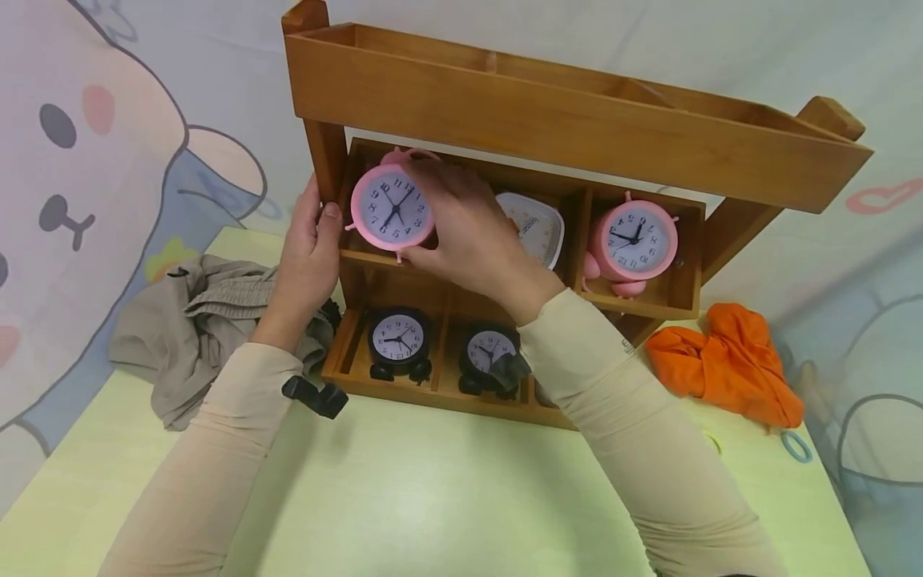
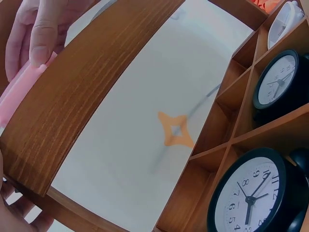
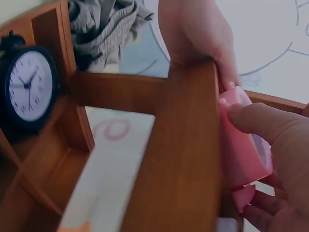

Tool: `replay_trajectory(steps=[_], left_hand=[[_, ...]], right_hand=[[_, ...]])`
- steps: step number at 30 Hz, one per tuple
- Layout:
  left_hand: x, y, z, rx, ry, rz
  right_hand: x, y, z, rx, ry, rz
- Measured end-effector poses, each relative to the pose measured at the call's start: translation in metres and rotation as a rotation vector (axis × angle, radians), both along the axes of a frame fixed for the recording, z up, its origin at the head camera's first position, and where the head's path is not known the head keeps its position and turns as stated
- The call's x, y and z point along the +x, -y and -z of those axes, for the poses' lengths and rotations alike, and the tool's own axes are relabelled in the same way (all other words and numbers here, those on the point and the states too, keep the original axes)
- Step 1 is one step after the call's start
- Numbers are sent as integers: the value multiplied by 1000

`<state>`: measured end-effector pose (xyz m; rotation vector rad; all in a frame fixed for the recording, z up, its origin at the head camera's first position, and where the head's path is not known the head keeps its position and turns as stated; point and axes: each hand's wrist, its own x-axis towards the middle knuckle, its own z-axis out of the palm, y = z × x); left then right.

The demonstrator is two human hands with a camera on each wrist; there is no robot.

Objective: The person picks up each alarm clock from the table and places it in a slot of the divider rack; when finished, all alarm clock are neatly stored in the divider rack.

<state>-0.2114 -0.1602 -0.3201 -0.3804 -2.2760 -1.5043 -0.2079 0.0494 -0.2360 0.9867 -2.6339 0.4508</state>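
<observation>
A pink twin-bell alarm clock [image 1: 393, 207] is at the left compartment of the wooden rack's middle shelf, its dial upright. My right hand [image 1: 469, 224] grips it from the right, thumb low on its front edge; the other fingers are partly hidden behind it. In the right wrist view the thumb presses the pink casing [image 3: 241, 145]. My left hand [image 1: 310, 252] holds the left end of the wooden rack [image 1: 555, 128], its thumb close to the clock. Beside my right hand, a white clock [image 1: 537, 228] sits partly covered in the middle compartment.
Another pink clock [image 1: 634, 240] lies upside down in the right compartment. Below, two black alarm clocks, one at left [image 1: 399, 340] and one centrally [image 1: 490, 357], occupy the bottom shelf. Grey cloth [image 1: 195, 320] and orange cloth [image 1: 728, 369] flank the rack; a blue ring [image 1: 796, 446] lies right.
</observation>
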Motion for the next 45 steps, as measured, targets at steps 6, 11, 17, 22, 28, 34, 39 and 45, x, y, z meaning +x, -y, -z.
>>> replay_trajectory(steps=[6, 11, 17, 22, 28, 34, 39, 45], left_hand=[[4, 0, -2, 5, -26, 2], [7, -1, -1, -1, -6, -4], [6, -2, -1, 6, -23, 4], [6, -2, 0, 14, -38, 13], [6, -1, 1, 11, -27, 6], [3, 0, 2, 13, -31, -2], [1, -1, 4, 25, -37, 16], [10, 1, 1, 55, 28, -23]], right_hand=[[-6, -4, -16, 145, -26, -23], [-7, -10, -19, 240, -58, -121], [-8, -13, -15, 256, -86, -187], [-8, -15, -13, 253, -88, -211], [-10, -14, -11, 221, -45, -232], [-10, -15, -11, 159, 45, -198], [0, -32, -13, 70, 70, -111], [37, -76, -10, -102, 81, -10]])
